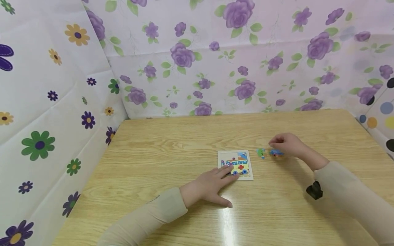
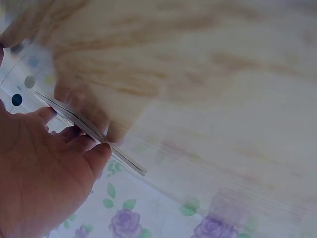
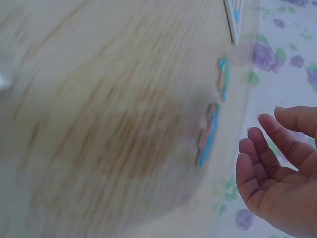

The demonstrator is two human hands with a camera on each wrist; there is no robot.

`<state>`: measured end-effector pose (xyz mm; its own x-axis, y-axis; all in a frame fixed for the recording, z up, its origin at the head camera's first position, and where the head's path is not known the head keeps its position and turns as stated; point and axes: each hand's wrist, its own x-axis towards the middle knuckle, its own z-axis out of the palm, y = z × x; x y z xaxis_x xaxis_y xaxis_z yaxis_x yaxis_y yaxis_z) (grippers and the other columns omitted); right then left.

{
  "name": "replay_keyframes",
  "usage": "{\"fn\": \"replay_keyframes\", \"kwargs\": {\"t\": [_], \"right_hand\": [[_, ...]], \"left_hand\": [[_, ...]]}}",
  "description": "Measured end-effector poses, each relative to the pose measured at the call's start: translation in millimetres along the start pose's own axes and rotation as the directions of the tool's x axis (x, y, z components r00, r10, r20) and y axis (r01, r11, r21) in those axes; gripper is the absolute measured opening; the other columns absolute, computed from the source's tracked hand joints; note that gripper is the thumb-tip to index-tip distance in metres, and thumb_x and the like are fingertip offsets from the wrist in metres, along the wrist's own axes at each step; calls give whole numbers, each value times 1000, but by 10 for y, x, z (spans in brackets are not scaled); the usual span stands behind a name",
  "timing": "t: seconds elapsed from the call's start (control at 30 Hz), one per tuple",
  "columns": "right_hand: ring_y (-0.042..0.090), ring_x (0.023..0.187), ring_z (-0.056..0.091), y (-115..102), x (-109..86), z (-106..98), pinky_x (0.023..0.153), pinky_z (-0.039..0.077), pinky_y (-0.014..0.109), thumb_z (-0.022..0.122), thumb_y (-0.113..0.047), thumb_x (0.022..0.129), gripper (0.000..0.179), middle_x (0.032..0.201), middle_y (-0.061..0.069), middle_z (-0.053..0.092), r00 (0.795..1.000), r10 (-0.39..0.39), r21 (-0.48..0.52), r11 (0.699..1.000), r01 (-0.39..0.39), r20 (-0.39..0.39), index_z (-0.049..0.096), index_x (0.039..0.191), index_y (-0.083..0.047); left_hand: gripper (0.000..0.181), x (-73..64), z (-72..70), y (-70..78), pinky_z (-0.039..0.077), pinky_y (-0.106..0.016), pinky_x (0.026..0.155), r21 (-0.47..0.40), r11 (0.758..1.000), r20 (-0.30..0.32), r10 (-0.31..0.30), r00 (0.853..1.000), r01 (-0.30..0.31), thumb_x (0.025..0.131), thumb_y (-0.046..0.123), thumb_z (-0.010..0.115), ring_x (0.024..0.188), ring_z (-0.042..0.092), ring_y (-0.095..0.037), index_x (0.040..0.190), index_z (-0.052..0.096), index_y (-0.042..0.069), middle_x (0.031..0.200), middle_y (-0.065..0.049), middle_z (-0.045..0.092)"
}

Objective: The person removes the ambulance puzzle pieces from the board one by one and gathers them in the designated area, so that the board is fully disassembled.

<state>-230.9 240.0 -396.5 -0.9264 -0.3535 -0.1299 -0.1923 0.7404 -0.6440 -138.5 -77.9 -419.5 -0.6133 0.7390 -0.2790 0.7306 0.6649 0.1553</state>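
A small square jigsaw puzzle with a white tray [image 1: 250, 168] lies on the table, showing a yellow ambulance with a red cross. Its upper left part shows bare backing. My left hand [image 1: 213, 184] rests across the lower left of the puzzle, fingers extended and thumb spread; the left wrist view shows its fingertips against the tray's edge [image 2: 74, 117]. To the tray's right lie loose puzzle pieces: a green one [image 1: 260, 152] and a blue one [image 1: 276, 152]. Over the blue piece hovers my right hand [image 1: 288, 145], its fingers loosely bent and nothing between them [image 3: 282, 168].
The wooden table [image 1: 160, 147] meets a flowered cloth [image 1: 184, 75] along its back edge. Another patterned cloth [image 1: 61, 112] hangs at the left, and a dotted one [image 1: 380, 112] at the right. A small black object [image 1: 314, 190] shows beside the right sleeve.
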Motion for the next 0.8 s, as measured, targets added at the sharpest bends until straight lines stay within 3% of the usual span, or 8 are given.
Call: {"fn": "replay_keyframes", "kwargs": {"t": [0.53, 0.8], "right_hand": [[18, 74, 57, -314, 110, 181, 63, 49, 31, 61, -11, 91, 23, 97, 14, 68, 995, -96, -24, 995, 97, 15, 66, 108, 4], [28, 91, 62, -420, 185, 344, 79, 52, 43, 62, -5, 87, 22, 100, 19, 68, 979, -202, -41, 978, 202, 10, 66, 106, 6]], "left_hand": [[92, -8, -25, 9, 20, -37, 118, -12, 1000, 5, -10, 1000, 10, 82, 69, 55, 148, 10, -20, 154, 15, 27, 161, -5, 8], [92, 3, -1, -8, 20, -37, 118, 4, 1000, 3, -9, 1000, 9, 81, 71, 54, 148, 10, -20, 154, 16, 28, 161, -5, 8]]}}
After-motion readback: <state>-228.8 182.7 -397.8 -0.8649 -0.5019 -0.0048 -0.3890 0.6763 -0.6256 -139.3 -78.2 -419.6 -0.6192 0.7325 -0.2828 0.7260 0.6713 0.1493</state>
